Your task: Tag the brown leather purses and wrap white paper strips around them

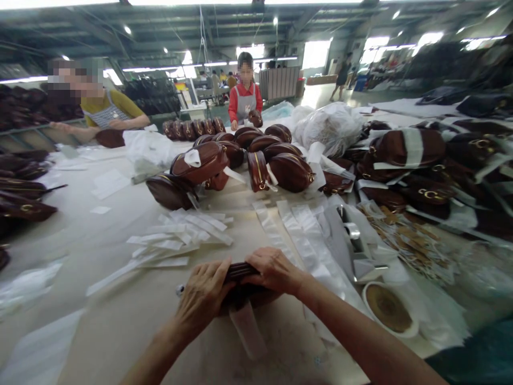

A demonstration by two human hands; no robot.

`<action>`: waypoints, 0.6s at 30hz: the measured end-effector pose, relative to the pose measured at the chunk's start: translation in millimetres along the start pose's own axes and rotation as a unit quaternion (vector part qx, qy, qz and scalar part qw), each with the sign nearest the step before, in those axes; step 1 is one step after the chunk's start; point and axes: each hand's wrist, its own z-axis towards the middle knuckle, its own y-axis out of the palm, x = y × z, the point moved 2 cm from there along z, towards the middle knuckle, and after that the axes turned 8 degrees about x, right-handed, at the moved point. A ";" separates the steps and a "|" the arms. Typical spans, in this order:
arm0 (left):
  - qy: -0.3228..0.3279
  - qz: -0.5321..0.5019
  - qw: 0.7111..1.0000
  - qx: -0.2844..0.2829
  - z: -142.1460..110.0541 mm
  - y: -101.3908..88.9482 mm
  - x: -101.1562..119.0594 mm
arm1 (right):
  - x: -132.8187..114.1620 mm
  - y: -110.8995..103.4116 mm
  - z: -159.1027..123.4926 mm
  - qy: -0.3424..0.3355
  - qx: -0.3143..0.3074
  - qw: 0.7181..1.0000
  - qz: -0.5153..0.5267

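At the near middle of the table, a dark brown leather bag (250, 297) is held between my two hands. My left hand (205, 289) grips its left side, fingers pressed over the upper edge. On the other side my right hand (274, 269) pinches the top edge, where several dark layers (239, 271) show close together. A white strip (247, 329) hangs from the bag towards me. Much of the bag is hidden by my hands and wrists. Loose white paper strips (192, 235) lie just beyond my left hand.
Brown bags with gold zippers (288, 171) are heaped ahead; more bags (404, 147) are piled at right. A metal tape dispenser (352, 246) and a tape roll (388, 307) sit right of my forearm. Two co-workers, one in a red top (245, 101), stand across the table.
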 end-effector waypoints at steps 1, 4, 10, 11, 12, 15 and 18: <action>-0.015 -0.005 1.000 -0.014 -3.2 6.2 -2.4 | 0.4 0.2 -0.4 0.004 0.009 1.000 0.000; -0.038 -0.003 0.998 -0.042 -9.2 10.2 -3.9 | 1.6 -1.2 -2.2 0.013 0.036 0.999 0.004; -0.004 0.002 1.000 -0.012 -6.3 2.6 10.3 | 2.8 -4.3 -5.6 -0.021 0.017 1.000 -0.003; -0.005 0.000 1.000 0.001 -7.0 2.2 12.4 | 2.3 -4.4 -5.7 -0.025 0.009 1.000 -0.004; -0.005 -0.001 1.000 0.012 -8.4 2.2 13.9 | 1.5 -5.2 -5.9 -0.026 0.005 1.000 -0.005; -0.009 -0.007 0.999 0.039 -15.9 4.2 14.1 | -1.8 -17.6 -10.3 -0.022 0.035 0.999 0.011; -0.024 -0.023 0.998 0.054 -26.2 9.3 9.2 | 4.9 -47.6 -33.3 0.007 0.126 0.992 0.027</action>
